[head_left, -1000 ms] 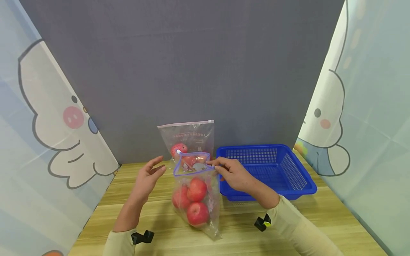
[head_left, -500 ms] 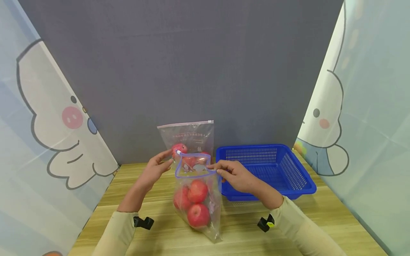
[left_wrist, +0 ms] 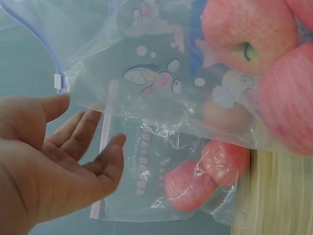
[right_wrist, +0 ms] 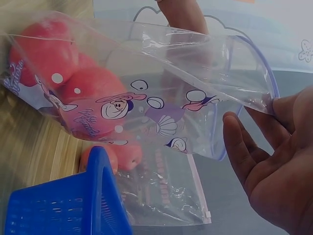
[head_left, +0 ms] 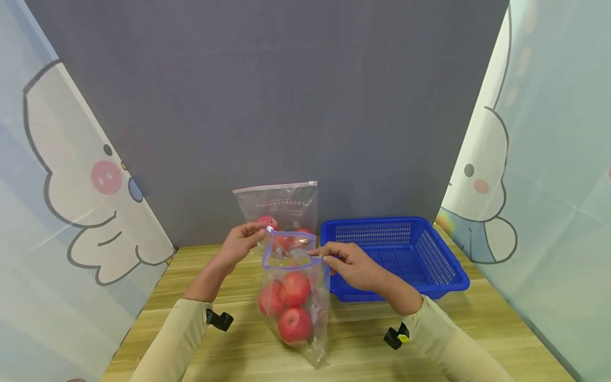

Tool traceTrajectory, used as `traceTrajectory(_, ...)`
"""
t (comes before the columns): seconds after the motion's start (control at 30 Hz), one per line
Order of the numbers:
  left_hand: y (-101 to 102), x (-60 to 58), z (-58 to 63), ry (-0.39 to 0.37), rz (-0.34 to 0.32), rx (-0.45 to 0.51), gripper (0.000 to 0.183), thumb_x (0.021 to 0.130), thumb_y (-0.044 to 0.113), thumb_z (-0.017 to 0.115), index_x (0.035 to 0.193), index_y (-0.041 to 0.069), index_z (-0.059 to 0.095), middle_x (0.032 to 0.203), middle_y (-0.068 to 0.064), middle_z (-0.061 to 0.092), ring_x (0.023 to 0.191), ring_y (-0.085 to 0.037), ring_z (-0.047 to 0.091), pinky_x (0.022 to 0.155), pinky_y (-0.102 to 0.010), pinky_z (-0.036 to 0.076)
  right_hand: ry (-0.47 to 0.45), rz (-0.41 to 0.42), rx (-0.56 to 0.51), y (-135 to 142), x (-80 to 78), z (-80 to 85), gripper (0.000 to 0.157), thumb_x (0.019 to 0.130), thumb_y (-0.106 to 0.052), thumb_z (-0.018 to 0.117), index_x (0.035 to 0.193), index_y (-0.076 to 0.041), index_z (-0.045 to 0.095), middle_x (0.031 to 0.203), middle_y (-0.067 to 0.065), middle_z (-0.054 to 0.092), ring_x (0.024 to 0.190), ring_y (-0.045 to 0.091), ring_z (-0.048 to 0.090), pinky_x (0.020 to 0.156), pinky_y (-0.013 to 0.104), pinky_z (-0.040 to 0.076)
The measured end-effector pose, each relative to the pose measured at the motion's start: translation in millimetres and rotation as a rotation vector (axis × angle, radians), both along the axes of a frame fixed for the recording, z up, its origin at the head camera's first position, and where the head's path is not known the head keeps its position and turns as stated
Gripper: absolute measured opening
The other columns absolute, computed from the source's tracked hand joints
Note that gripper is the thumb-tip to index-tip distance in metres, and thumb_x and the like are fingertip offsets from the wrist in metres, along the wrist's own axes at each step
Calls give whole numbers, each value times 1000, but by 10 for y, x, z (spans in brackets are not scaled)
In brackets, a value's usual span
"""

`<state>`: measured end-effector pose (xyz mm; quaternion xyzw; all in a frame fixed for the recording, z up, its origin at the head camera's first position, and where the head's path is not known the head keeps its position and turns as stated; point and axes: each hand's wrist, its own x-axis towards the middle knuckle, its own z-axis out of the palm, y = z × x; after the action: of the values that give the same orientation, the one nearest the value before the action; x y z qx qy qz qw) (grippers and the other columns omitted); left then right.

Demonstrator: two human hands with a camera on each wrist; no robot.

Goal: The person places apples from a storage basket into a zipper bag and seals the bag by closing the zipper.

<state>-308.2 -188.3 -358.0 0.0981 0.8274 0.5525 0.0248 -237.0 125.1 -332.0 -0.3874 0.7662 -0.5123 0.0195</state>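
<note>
A clear slider zip bag (head_left: 317,318) with a purple zip and red apples (head_left: 295,324) inside stands with its mouth spread wide. My right hand (head_left: 350,265) pinches the right corner of its rim between thumb and index finger. At the opposite corner, my left hand (head_left: 241,244) has its thumb and fingertips right by the white slider (left_wrist: 57,81); the left wrist view shows a gap between thumb and fingers. Printed cartoon figures (right_wrist: 115,108) cover the bag's side. Behind it stands a second zip bag (head_left: 281,201) with a pink zip, closed along the top, also holding apples (left_wrist: 190,185).
A blue plastic basket (head_left: 398,294) sits on the right of the wooden table (head_left: 229,339), close beside the front bag. A grey backdrop (head_left: 286,106) rises behind the bags, with cartoon-printed curtains (head_left: 81,212) on both sides.
My left hand has moved right and slightly up to the front bag's slider corner. The right hand keeps its pinch on the rim, and the bag has shifted slightly.
</note>
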Motion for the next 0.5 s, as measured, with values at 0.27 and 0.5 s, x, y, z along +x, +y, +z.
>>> traceTrajectory(0.27,-24,50,-40,-2,-27,10,34,101,26,55,120,-2,62,121,-18,61,120,-34,49,104,-53,35,-40,-22,-14,27,18,-21,17,101,3,46,100,3,63,127,15,61,63,9,49,62,32,51)
traceTrajectory(0.5,89,119,48,33,-110,43,30,102,20,54,115,-5,63,113,-16,63,118,-31,49,103,-54,34,-60,-19,-31,27,20,-66,17,101,2,46,98,2,63,127,15,61,64,29,53,62,46,52)
